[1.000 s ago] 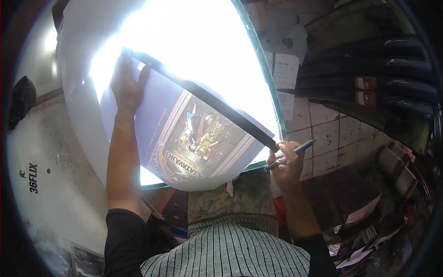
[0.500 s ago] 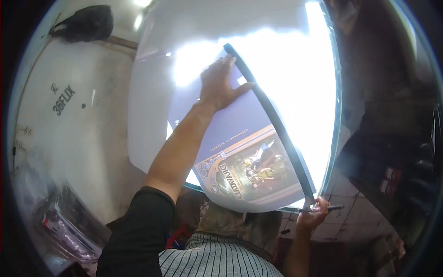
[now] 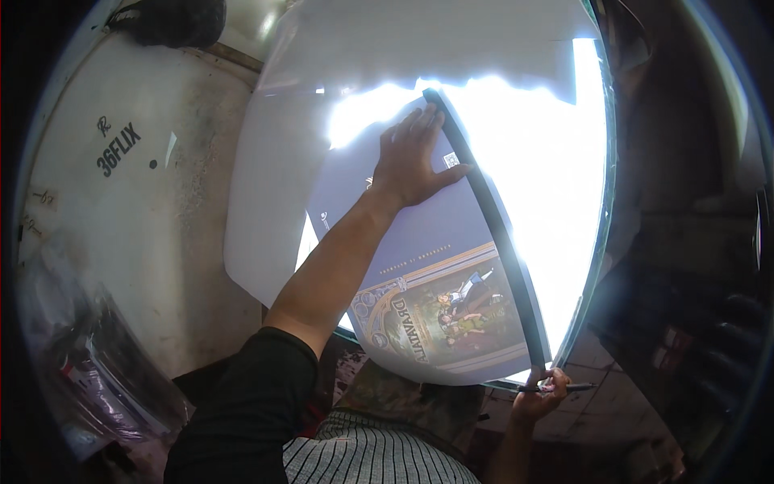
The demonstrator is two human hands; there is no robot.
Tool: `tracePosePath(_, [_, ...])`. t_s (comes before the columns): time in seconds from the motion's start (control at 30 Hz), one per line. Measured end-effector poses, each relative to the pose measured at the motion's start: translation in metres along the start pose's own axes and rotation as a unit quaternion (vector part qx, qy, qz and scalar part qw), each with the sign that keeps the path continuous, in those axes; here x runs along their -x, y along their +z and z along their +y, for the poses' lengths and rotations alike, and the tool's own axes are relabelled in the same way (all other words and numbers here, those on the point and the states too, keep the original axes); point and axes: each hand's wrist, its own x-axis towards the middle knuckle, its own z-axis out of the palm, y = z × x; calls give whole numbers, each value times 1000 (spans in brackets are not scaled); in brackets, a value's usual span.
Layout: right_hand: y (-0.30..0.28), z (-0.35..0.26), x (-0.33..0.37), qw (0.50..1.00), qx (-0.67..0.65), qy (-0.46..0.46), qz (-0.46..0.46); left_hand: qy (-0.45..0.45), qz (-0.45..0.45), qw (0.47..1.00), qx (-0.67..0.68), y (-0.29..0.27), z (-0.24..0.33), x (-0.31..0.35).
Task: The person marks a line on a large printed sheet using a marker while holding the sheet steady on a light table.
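Note:
A large printed sheet [image 3: 419,218], purple with a colourful illustrated panel, lies on a brightly lit glass panel [image 3: 556,210]. Along its right side runs a long dark straightedge [image 3: 492,218]. My left hand [image 3: 411,161] is spread flat on the upper part of the sheet, its thumb and fingertips reaching the straightedge. At the straightedge's near end is my right hand [image 3: 544,389], closed round a slim dark pen-like tool [image 3: 579,387]. The tool's shaft sticks out to the right; its tip is hidden by my fingers.
Translucent plastic sheeting [image 3: 435,48] covers the far part of the glass. To the left stands a pale marked board [image 3: 145,234], with a black bag [image 3: 181,20] at its far end and plastic-wrapped packs [image 3: 121,363] near it. Dark shelving [image 3: 669,347] is at the right.
The whole view has shifted, so most things appear farther right and lower. My left hand stays spread on the sheet, and my right hand stays at the straightedge's near end with the tool.

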Motion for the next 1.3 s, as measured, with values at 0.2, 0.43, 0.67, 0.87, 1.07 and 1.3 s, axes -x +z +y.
tracePosePath(0.2, [2,-5,-2,1000,-19,12,4,14,9,999,-30,5,-4,2])
tracePosePath(0.43, [0,-3,-1,1000,-24,20,4,16,15,1000,-23,3,-2,0])
tracePosePath(0.67, [0,2,3,999,-31,14,-1,8,5,1000,-11,0,-1,0])
tracePosePath(0.87, [2,1,6,999,-35,30,3,17,14,999,-32,4,-5,1])
tracePosePath(1.07, [2,0,9,999,-41,29,1,17,17,999,-22,2,-4,4])
tracePosePath(1.3, [-8,-7,-1,1000,5,-13,-25,59,75,995,14,17,-14,5])
